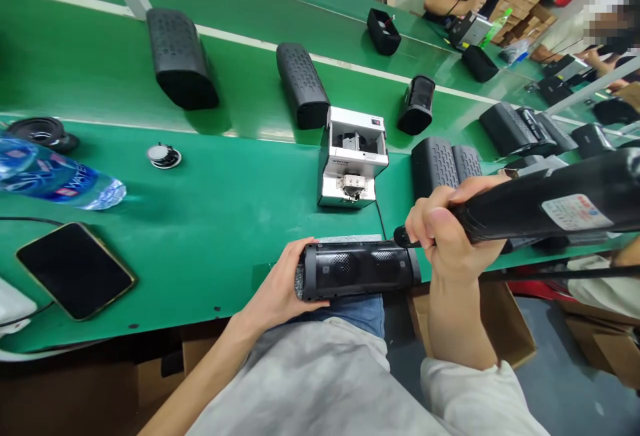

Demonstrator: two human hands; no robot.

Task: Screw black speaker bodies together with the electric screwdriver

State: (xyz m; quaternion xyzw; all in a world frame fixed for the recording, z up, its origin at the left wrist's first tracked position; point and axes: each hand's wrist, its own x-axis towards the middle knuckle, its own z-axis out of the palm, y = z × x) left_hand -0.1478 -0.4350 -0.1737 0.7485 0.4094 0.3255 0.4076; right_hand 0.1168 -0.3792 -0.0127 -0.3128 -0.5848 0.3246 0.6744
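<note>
Two bare hands meet at a black speaker unit (365, 269), which sits right at the near edge of a green worktop (225, 223). The left hand (285, 279) has its fingers wrapped around the unit's left end. The right hand (450, 233) has its fingers curled tightly around a black cylindrical tool (530, 199), probably a powered screwdriver, which slants so that its narrow tip is close to the unit's far right corner; whether they touch is unclear. Good work here likely means bracing the unit firmly so it cannot roll off the edge, and lining the tip up square before pressing.

Just beyond stands a silver-and-black machine (345, 189), with patterned black shells (435, 166) to its right. A phone (77, 269) lies toward the worktop's near left corner, a water bottle (60, 176) behind it.
</note>
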